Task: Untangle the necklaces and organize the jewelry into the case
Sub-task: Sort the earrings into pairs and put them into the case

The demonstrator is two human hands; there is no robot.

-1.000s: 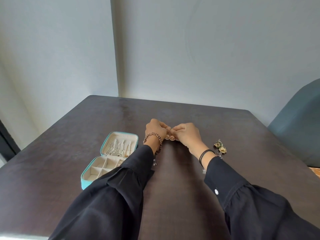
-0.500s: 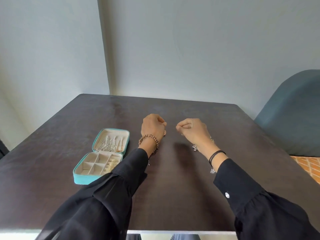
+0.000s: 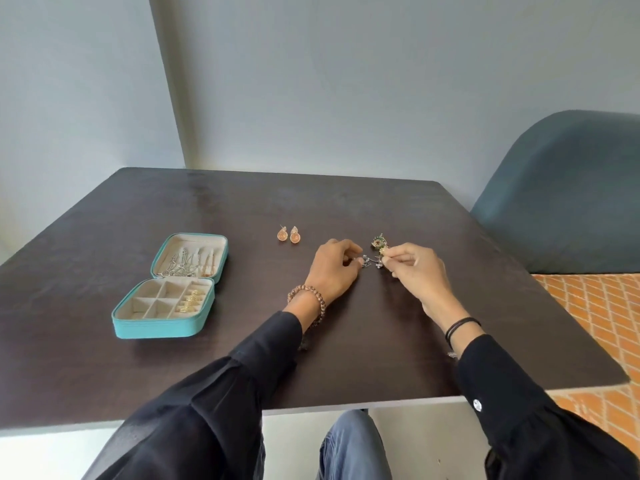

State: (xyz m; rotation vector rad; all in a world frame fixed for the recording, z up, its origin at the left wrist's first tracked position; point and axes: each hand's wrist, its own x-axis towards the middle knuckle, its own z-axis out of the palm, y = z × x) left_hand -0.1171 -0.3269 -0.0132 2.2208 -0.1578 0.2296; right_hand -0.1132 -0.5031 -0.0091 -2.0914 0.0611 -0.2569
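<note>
While case (image 3: 162,327) sits open, L hand (image 3: 332,268) & R hand (image 3: 415,271) fingers pinch silver jewelry (image 3: 372,262).

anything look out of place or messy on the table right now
Nothing is damaged or spilled. Two round gold earrings lie loose on the table, away from the open case. A small tangle of jewelry sits between the left hand and right hand.

The person wears long black sleeves (image 3: 263,355) with a small white button (image 3: 477,405) on the right cuff, a brown bead bracelet (image 3: 310,299) on the left wrist, black bands (image 3: 460,326) on the right wrist, and blue jeans (image 3: 349,448).
</note>
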